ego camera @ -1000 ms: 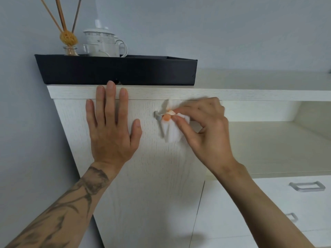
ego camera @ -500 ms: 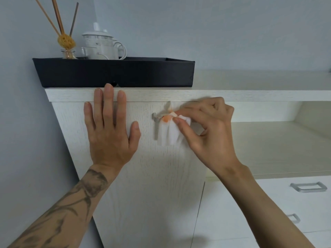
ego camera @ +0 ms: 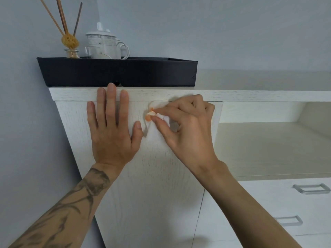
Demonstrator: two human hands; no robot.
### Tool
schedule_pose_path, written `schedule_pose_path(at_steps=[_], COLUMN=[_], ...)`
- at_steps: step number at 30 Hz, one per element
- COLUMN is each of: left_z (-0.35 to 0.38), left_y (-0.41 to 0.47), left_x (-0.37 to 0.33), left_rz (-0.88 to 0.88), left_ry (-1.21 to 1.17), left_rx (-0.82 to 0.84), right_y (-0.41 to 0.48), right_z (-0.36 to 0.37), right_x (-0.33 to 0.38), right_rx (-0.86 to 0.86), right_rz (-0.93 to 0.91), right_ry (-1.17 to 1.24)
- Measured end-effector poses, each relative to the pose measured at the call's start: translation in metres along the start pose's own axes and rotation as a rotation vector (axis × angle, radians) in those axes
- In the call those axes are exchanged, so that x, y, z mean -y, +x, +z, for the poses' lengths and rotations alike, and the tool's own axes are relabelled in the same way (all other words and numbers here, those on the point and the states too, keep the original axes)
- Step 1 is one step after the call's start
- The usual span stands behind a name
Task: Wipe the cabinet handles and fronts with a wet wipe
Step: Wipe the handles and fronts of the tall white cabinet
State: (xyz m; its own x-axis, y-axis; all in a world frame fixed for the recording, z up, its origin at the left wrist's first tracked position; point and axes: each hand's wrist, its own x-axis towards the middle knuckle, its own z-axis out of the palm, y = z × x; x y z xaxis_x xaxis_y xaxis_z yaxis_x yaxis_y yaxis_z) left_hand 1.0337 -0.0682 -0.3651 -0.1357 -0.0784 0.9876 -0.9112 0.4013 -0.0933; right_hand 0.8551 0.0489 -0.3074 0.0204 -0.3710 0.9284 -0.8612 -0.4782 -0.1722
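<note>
A white wood-grain cabinet door (ego camera: 152,185) fills the middle of the view. My left hand (ego camera: 112,129) lies flat on its upper part, fingers spread, fingertips reaching the top edge. My right hand (ego camera: 184,129) pinches a white wet wipe (ego camera: 157,109) with an orange stain against the door's handle near the top edge. The wipe and my fingers hide the handle almost wholly.
A black tray (ego camera: 118,71) sits on the cabinet top, holding a reed diffuser (ego camera: 70,42) and a white lidded cup (ego camera: 105,45). To the right are an open shelf (ego camera: 268,145) and drawers with metal handles (ego camera: 311,188), (ego camera: 289,221). A grey wall stands at the left.
My right hand has bunched the wipe and carried it up along the handle toward the door's top edge. My left hand stays flat on the door.
</note>
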Motion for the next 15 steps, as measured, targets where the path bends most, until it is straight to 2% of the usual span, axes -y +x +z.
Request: schedule_pose_path(at_steps=[5,15], left_z=[0.001,0.001], left_y=[-0.001,0.0], left_x=[-0.001,0.0], left_rz=[-0.007,-0.019], left_ry=[0.006,0.0], left_rx=[-0.003,0.0], right_y=[-0.002,0.004], right_z=[0.005,0.014], right_x=[0.009,0.021], right_rx=[-0.09,-0.108], right_rz=[0.015,0.088], right_ry=[-0.084,-0.157])
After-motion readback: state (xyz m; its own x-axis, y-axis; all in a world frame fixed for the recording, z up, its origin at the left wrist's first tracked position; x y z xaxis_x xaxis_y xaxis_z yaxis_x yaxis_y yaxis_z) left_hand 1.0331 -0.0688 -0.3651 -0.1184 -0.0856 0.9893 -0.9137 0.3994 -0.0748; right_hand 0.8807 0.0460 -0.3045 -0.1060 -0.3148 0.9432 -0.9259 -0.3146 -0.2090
